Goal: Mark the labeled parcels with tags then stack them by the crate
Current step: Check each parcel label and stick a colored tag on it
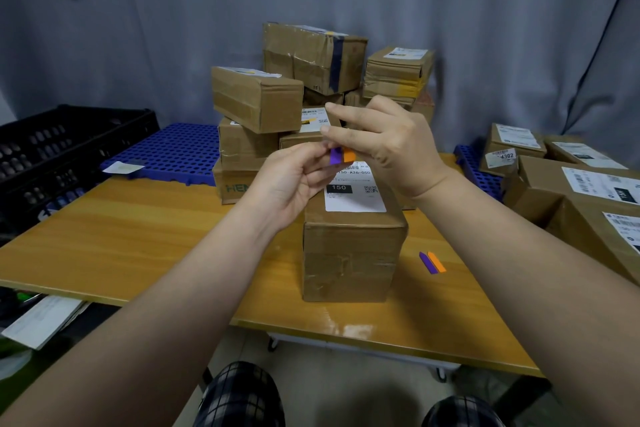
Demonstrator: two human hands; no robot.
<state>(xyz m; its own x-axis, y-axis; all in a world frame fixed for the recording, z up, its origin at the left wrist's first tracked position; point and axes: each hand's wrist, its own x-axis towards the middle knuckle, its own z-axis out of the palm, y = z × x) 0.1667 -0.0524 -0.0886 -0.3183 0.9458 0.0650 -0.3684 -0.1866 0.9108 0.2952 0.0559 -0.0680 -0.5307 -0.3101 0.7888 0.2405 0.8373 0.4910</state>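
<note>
Crate (pixel 69 149): black, slotted, at the far left edge, its near corner behind the counter (pixel 138 239).
Pallet (pixel 173 152): blue grid just right of the crate, with a pale slip (pixel 123 168) lying on its near corner.
Stack (pixel 256 104): brown labelled boxes piled unevenly on the pallet behind the hands, the top ones skewed; it blocks the view of whatever lies behind it.
Left hand (pixel 294 180): raised over the parcel, fingers curled, pinching the lower end of the tags.
Tags (pixel 341 155): one purple and one orange strip side by side, held between both hands just above the parcel's label.
Right hand (pixel 384 142): meets the left, thumb and a finger pinching the tags' upper end, forefinger stretched out above.
Parcel (pixel 353 246): taped brown box upright on the counter below the hands; its white label (pixel 356 194) faces up, the top edge hidden by the hands.
Spare tags (pixel 432 262): a purple and orange pair flat on the counter, just right of the parcel.
Right pile (pixel 571 191): more labelled boxes crowding the right edge, well apart from the crate.
</note>
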